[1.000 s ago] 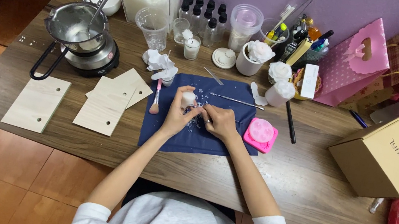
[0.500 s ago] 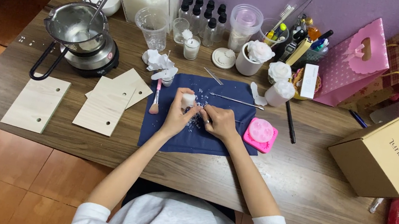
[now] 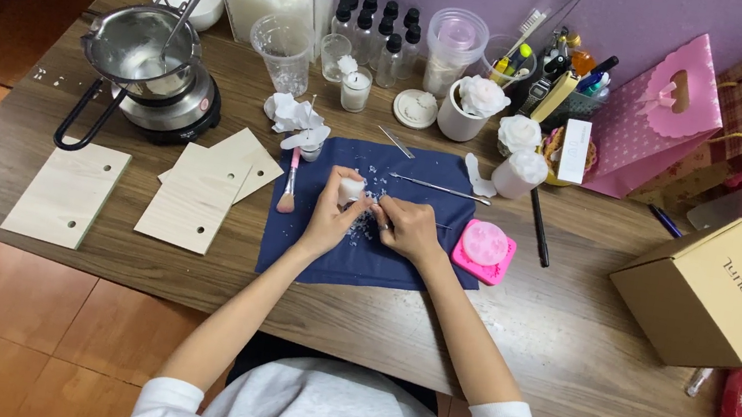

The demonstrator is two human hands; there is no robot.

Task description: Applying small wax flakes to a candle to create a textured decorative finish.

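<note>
Here, a person sits at a wooden table [image 3: 563, 365] with both hands over a dark blue cloth [image 3: 324, 260]. The left hand [image 3: 330, 217] is curled shut around a small white wax piece [image 3: 351, 189], holding it up near the middle of the cloth so it stays put. The right hand [image 3: 407, 229] is pinched shut on a thin metal tool [image 3: 439, 226], and its tip points at the white piece. It looks like the tool is scraping it, because little white crumbs [image 3: 370, 201] lie on the cloth just beside the hands. The cloth seems to be there to catch the bits.

A pink mold [image 3: 484, 250] sits just beside the right hand, on the edge of the cloth. A small brush with a pink handle [image 3: 290, 182] lies at the left edge of the cloth, near the left hand. Another long metal pick [image 3: 438, 187] rests above the hands. 3 flat wooden boards [image 3: 196, 197] lie to the left, well apart from the hands. A metal pot on a small hot plate [image 3: 142, 66] stands at the back left. A brown cardboard box [image 3: 711, 294] sits far to the right.
</note>
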